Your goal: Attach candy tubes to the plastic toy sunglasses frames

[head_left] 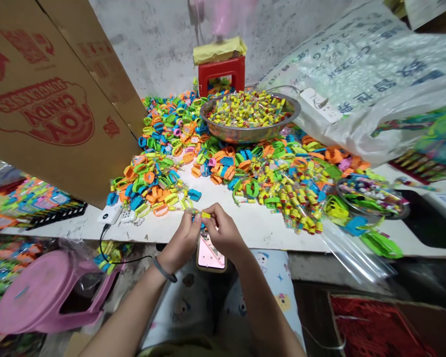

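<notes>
My left hand [183, 235] and my right hand [223, 229] meet near the table's front edge, fingertips pinched together on a small yellow candy tube [205, 215]. A bit of green and blue shows between the fingers; its exact shape is too small to tell. Just below the hands, a phone [210, 255] with a pinkish lit screen is partly covered by them. Loose colourful plastic toy pieces [159, 186] lie beyond my left hand. Wrapped yellow tubes [295, 198] are heaped to the right.
A metal bowl [250, 133] full of yellow tubes stands at the back, before a red stool [222, 69]. A big cardboard box [59, 99] rises at left, a pink stool [37, 292] below. Plastic bags [360, 253] and a small bowl [403, 210] sit at right.
</notes>
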`<state>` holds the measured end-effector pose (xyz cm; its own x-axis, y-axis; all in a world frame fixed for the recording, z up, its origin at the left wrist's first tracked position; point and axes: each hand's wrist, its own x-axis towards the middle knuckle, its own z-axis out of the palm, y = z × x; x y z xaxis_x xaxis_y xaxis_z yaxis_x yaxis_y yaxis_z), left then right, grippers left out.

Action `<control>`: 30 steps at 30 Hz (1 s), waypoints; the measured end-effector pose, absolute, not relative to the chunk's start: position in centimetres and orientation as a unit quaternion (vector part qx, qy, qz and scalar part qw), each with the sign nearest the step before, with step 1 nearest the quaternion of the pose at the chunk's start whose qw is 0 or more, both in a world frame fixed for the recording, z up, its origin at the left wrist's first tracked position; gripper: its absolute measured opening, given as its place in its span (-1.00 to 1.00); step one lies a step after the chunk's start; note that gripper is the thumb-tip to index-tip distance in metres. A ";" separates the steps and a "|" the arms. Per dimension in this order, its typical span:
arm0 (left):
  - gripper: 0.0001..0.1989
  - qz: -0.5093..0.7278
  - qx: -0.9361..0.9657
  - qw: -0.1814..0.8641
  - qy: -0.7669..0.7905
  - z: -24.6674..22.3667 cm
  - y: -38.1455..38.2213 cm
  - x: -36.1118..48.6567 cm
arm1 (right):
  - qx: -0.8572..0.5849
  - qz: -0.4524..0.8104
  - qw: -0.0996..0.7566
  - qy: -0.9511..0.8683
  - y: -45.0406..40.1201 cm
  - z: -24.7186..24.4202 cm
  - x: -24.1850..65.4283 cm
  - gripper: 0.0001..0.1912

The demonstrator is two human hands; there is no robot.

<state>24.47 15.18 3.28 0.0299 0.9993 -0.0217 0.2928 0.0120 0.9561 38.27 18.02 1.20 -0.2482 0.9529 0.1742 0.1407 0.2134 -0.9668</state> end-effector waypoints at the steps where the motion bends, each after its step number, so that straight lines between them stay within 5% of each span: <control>1: -0.73 0.400 0.577 0.436 0.563 3.6 15.1 24.5 | -0.420 0.467 0.444 -0.639 18.1 1.1 38.2 -0.91; 8: -0.62 0.284 0.678 0.471 0.488 4.9 15.9 22.1 | -0.340 0.590 0.493 -0.541 18.4 0.2 38.5 -0.80; 18: -0.52 0.387 0.606 0.486 0.497 4.3 15.3 22.6 | -0.304 0.624 0.502 -0.517 18.3 0.9 37.7 -0.67; 26: -0.60 0.466 0.500 0.620 0.386 1.7 14.3 23.0 | -0.306 0.586 0.514 -0.547 17.8 1.6 37.7 -0.84; 30: -0.64 0.487 0.522 0.586 0.384 1.8 14.1 23.1 | -0.310 0.590 0.505 -0.549 17.7 1.7 37.5 -0.83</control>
